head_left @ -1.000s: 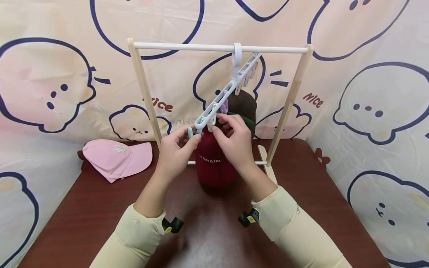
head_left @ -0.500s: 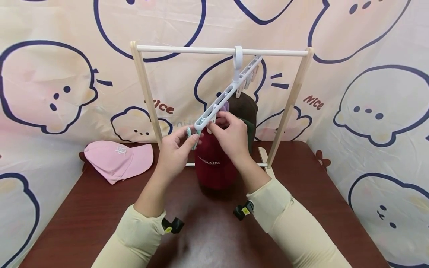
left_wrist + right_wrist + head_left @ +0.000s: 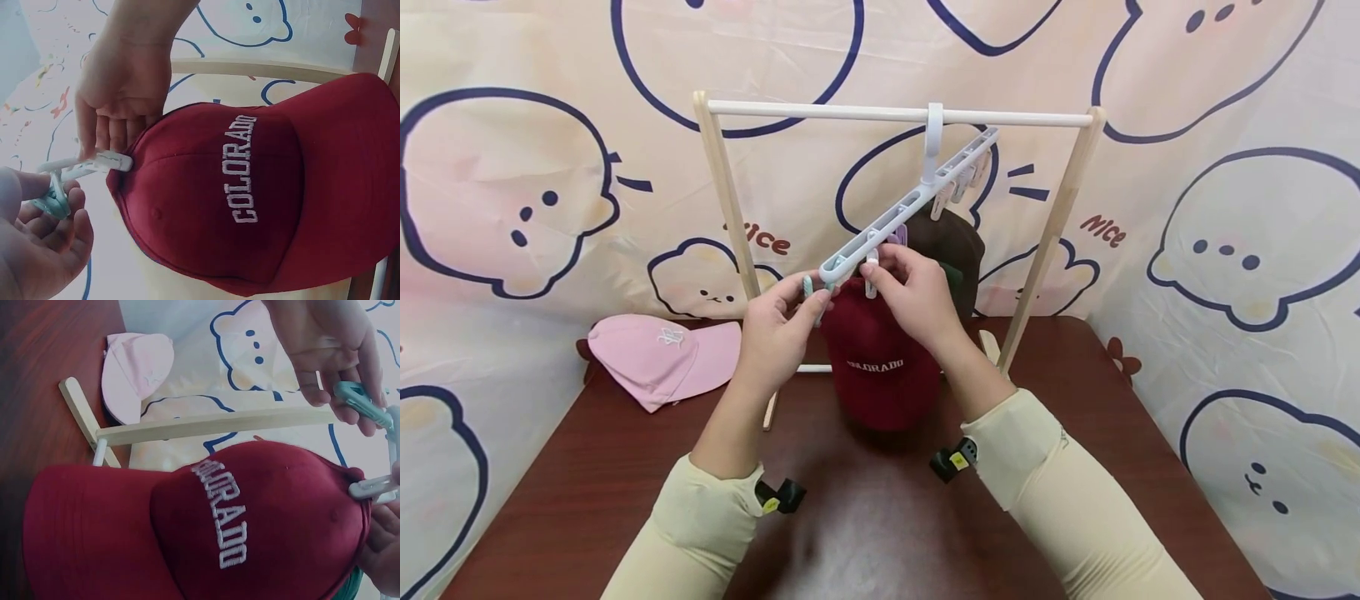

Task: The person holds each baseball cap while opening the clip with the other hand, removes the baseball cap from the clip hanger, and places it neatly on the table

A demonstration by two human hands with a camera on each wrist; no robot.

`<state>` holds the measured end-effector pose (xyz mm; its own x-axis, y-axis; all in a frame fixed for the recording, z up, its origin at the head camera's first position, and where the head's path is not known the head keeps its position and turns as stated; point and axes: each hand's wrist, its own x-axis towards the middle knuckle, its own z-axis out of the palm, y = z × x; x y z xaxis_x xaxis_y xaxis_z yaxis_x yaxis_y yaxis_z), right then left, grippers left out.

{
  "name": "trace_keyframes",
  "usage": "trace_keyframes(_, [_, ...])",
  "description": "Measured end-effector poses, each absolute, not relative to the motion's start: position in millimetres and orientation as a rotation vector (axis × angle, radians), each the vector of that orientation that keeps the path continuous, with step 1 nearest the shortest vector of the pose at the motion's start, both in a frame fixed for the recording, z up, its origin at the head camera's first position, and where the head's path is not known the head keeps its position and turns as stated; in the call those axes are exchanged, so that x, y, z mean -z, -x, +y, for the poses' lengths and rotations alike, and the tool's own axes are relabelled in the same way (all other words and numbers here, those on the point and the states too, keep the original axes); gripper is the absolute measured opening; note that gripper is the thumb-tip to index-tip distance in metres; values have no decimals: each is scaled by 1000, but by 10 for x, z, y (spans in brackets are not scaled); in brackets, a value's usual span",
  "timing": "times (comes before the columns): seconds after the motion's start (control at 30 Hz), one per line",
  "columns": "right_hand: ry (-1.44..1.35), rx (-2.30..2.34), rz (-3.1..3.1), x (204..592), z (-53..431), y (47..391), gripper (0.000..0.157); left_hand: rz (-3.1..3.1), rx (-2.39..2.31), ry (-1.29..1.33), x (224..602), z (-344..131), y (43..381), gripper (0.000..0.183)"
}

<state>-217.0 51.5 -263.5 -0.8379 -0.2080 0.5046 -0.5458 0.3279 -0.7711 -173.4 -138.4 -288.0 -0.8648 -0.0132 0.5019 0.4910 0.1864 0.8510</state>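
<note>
Left hand (image 3: pixel 777 327) pinches mint-green plastic clip (image 3: pixel 362 405) at slotted white plastic hanger (image 3: pixel 927 184)'s near end, best kept steady; right hand (image 3: pixel 922 293), pinching small white plastic clip (image 3: pixel 872 282), should seat dark-red cloth cap (image 3: pixel 883 392) deeply.

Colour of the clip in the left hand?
Teal green; the clip shows best in the right wrist view.

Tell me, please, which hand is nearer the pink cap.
Left: the left hand, holding the teal clip, is right of the pink cap; the right hand is farther right.

"COLORADO" on the red cap (image 3: pixel 269 187); "Nice" on the patterned backdrop (image 3: pixel 895 62).
</note>
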Motion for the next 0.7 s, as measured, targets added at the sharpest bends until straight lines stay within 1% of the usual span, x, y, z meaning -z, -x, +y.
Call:
trace_keyframes(0.27, [-742, -1630, -2273, 2616, 572, 2194, 29, -2047, 1766, 463, 2863, -1359, 1683, 30])
trace_keyframes(0.53, [-693, -1634, -2285, 2566, 564, 2173, 26, -2100, 1687, 447, 2874, -1351, 1663, 31])
trace_keyframes(0.7, [-683, -1646, -2282, 2534, 537, 2155, 27, -2097, 1608, 427, 2873, -1347, 1634, 34])
